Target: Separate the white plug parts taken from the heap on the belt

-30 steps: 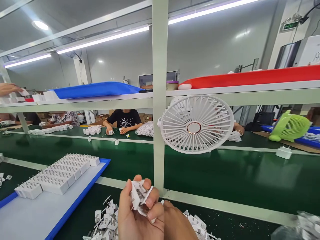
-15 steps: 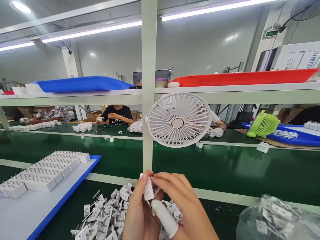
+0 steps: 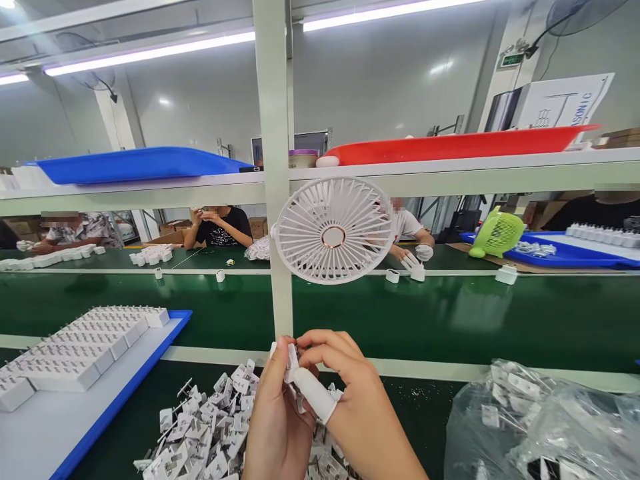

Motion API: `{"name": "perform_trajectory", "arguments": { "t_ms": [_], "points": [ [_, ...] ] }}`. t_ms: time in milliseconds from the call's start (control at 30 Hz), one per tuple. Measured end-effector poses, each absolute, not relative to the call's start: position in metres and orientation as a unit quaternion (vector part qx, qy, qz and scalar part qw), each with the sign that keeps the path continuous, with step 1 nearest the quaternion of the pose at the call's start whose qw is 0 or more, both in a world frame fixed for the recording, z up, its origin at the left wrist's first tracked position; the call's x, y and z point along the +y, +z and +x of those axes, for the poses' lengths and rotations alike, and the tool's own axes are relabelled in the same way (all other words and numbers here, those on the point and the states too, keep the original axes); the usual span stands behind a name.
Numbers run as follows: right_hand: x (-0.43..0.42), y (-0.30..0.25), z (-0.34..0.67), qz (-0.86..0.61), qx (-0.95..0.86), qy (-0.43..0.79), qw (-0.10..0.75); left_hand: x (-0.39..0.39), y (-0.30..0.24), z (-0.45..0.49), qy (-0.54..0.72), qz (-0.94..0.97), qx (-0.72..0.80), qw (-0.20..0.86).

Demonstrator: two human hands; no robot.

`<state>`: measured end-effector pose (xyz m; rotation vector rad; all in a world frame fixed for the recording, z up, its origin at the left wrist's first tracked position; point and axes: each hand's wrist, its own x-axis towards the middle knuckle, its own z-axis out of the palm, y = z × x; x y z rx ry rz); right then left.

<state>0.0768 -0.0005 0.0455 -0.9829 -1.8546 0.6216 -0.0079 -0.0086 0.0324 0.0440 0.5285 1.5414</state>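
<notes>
A small white plastic plug part [image 3: 292, 360] is held up between my two hands, partly covered by the fingers. My left hand [image 3: 275, 413] grips it from the left with the thumb along its side. From the right, my right hand [image 3: 350, 377] closes on it; its thumb wears a white finger cot [image 3: 315, 395] and presses against the part. Whatever else lies inside the fingers is hidden. Below and behind the hands is a heap of similar white plug parts [image 3: 205, 427], some with metal pins.
At left, a blue-edged tray [image 3: 150, 373] carries rows of white plug housings [image 3: 95, 347]. A clear bag of parts [image 3: 500, 427] lies at right. A white fan [image 3: 333, 237] hangs on the post [image 3: 283, 307]. Co-workers sit across the green belt [image 3: 425, 320].
The view has shifted slightly right. My right thumb has moved up onto the plug part, which has turned in my fingers. Across the belt, a co-worker's hand now reaches a white piece.
</notes>
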Motion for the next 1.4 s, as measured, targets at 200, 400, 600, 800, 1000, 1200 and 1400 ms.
{"name": "perform_trajectory", "arguments": {
  "t_ms": [200, 400, 600, 800, 1000, 1200, 1400],
  "points": [
    [0.002, 0.039, 0.075, -0.413, -0.696, 0.286, 0.513, -0.01, 0.039, -0.004, 0.674, 0.024, 0.271, 0.687],
    [0.001, 0.031, 0.09, -0.26, -0.75, -0.158, 0.588, -0.015, 0.036, -0.014, 0.643, 0.156, 0.23, 0.714],
    [-0.005, 0.03, 0.098, -0.168, -0.792, -0.199, 0.552, -0.033, 0.045, -0.035, 0.652, 0.363, 0.318, 0.585],
    [-0.003, 0.033, 0.08, -0.122, -0.737, 0.091, 0.659, -0.031, 0.047, -0.04, 0.664, 0.391, 0.334, 0.543],
    [-0.001, 0.033, 0.084, -0.213, -0.765, 0.149, 0.59, -0.022, 0.045, -0.047, 0.659, 0.397, 0.381, 0.513],
    [0.01, 0.025, 0.077, -0.382, -0.841, 0.191, 0.332, -0.017, 0.044, -0.07, 0.732, 0.373, 0.365, 0.438],
    [0.012, 0.013, 0.06, -0.401, -0.896, 0.113, 0.152, -0.018, 0.044, -0.059, 0.694, 0.375, 0.305, 0.533]
  ]
}}
